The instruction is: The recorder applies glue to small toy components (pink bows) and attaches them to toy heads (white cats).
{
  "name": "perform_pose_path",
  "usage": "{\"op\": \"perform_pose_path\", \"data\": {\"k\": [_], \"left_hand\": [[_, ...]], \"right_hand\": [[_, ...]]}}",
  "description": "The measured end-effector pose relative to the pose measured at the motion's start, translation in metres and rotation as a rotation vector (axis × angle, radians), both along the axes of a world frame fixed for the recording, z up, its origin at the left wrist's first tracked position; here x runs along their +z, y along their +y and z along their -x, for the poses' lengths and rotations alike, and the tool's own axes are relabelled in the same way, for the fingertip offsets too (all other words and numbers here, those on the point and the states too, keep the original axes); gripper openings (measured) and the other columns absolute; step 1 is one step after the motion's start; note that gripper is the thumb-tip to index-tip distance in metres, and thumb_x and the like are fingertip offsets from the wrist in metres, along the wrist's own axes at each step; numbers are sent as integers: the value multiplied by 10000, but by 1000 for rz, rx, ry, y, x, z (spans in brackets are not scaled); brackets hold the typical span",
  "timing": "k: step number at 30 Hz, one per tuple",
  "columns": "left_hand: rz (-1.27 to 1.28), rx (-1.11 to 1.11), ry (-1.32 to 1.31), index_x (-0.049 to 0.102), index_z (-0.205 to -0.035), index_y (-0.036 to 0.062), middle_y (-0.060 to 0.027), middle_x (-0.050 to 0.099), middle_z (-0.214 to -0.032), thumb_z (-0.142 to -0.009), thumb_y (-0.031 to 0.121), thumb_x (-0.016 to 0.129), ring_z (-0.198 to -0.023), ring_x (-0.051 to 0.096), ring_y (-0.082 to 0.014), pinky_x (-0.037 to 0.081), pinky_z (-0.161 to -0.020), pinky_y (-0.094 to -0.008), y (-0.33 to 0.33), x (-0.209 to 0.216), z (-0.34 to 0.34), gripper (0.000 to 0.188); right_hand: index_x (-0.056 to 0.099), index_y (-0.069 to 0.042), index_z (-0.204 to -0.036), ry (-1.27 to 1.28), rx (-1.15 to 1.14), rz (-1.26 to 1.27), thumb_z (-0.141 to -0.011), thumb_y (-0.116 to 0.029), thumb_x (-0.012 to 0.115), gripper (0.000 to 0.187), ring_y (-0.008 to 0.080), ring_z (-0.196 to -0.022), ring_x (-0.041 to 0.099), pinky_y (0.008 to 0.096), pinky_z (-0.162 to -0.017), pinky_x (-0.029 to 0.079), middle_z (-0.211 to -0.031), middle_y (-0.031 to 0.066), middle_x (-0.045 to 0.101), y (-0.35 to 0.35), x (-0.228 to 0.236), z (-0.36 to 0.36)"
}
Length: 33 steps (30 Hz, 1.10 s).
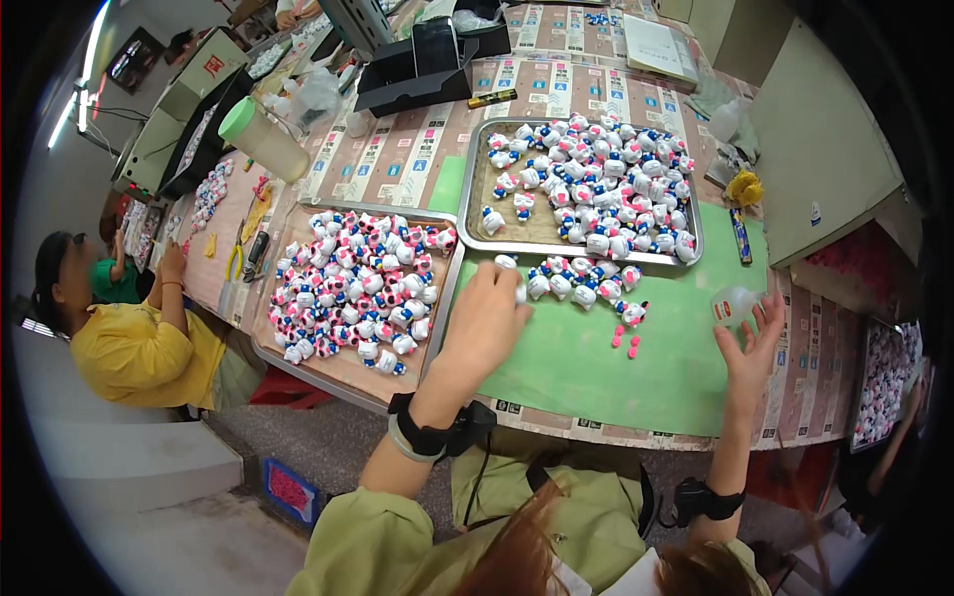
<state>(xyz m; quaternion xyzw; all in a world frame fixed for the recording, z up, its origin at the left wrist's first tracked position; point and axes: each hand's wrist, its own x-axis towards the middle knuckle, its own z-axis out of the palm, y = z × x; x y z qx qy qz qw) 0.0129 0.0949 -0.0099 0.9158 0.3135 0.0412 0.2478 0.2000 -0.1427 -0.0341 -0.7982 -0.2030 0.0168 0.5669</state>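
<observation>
At the left end of a short row of small figurines (584, 282) on the green mat (596, 372), my left hand (485, 316) is closed with its fingers curled. A small white figurine (521, 294) shows between its thumb and fingers. My right hand (752, 348) is open, thumb and fingers spread, beside a small clear bottle (733, 304) with a red-and-white label. Whether the fingertips touch the bottle, I cannot tell. Between the hands sit a pink-marked figurine (632, 313) and several tiny pink pieces (633, 345).
Behind the mat is a metal tray (475, 174) of white-and-blue figurines. Another tray (443, 298), with pink-marked figurines, sits at my left. A green-lidded bottle (263, 137), pliers (235, 260) and a black box (415, 84) lie farther off. A yellow-shirted person (144, 348) sits left.
</observation>
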Motion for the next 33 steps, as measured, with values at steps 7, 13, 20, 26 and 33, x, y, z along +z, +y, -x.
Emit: {"op": "perform_pose_path", "data": {"k": [7,13,20,26,33], "left_hand": [[-190,-120,-136,503,-1011,46,-162,458,-959,-678,25,585,-929,452,-313,361,-821,-368,17,-4,9,343],[-62,-46,-42,512,-947,34,-125,469,-957,-681,42,608,-876,481,-294,385,-756,-361,6,6,-2,283],[-269,-11,-222,493,-919,43,-114,467,-940,-654,18,614,-864,482,-292,396,-715,-369,5,-19,-12,292],[-179,25,-119,504,-978,49,-108,477,-898,-658,-20,578,-842,497,-288,422,-728,-355,3,-6,-11,335],[1042,303,-811,449,-1070,-57,-125,518,-1028,-787,-19,497,-831,541,-143,440,-705,-254,-39,11,14,290]], "right_hand": [[257,-59,-1266,61,159,30,-655,-64,644,723,201,-1042,413,312,-845,372,-1216,125,353,13,3,-16],[432,-5,-1116,235,145,-102,-729,-19,567,410,142,-927,482,249,-795,392,-1093,89,470,7,-6,-26],[440,14,-1089,255,143,-282,-772,-14,536,332,143,-939,492,247,-795,413,-1106,97,474,1,20,4],[422,8,-1095,369,141,-346,-768,-22,540,349,165,-945,500,284,-791,441,-1093,133,488,-8,25,27],[447,2,-1081,616,263,-393,-722,-51,575,384,155,-846,545,270,-713,470,-967,107,555,-9,34,58]]}}
